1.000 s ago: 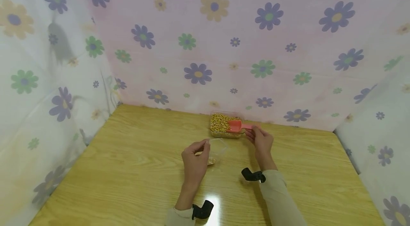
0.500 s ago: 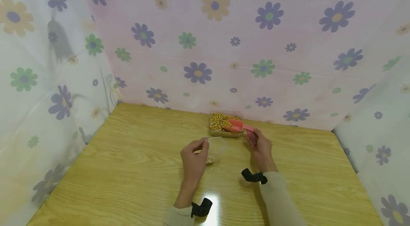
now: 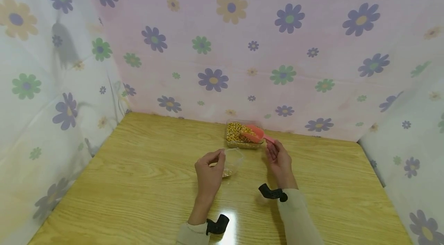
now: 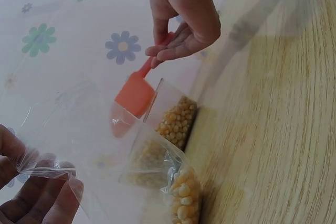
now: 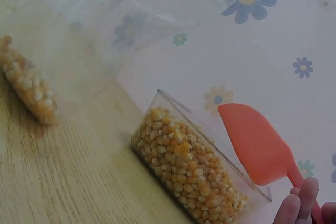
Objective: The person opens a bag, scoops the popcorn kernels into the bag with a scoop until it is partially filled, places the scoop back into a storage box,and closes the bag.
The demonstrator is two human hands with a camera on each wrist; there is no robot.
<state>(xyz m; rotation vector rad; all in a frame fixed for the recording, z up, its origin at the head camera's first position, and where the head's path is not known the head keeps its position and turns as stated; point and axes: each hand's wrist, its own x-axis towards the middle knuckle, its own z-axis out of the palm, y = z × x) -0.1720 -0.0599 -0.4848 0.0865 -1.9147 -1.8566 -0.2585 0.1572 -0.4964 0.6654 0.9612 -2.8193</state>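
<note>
My left hand (image 3: 210, 173) pinches the top edge of a clear plastic bag (image 4: 113, 145) between thumb and fingers. Corn kernels (image 4: 185, 198) fill the bag's bottom corner, which sits low over the table. With my right hand (image 3: 281, 162) I grip the handle of a red scoop (image 5: 257, 145). In the head view its bowl overlaps a clear box (image 3: 244, 146) of corn kernels (image 5: 186, 169); the wrist views show the bowl raised at the box's rim. Kernels show in the scoop in the head view.
The box stands at the back of the wood-grain table (image 3: 149, 183), close to the flowered cloth (image 3: 180, 56) that hangs behind it. Black wrist-camera mounts (image 3: 217, 225) sit on both wrists. A bright reflection lies on the tabletop near the front.
The scoop's bowl has tilted and risen over the box, now with kernels in it. My right hand has shifted slightly toward me. My left hand keeps holding the bag in nearly the same place.
</note>
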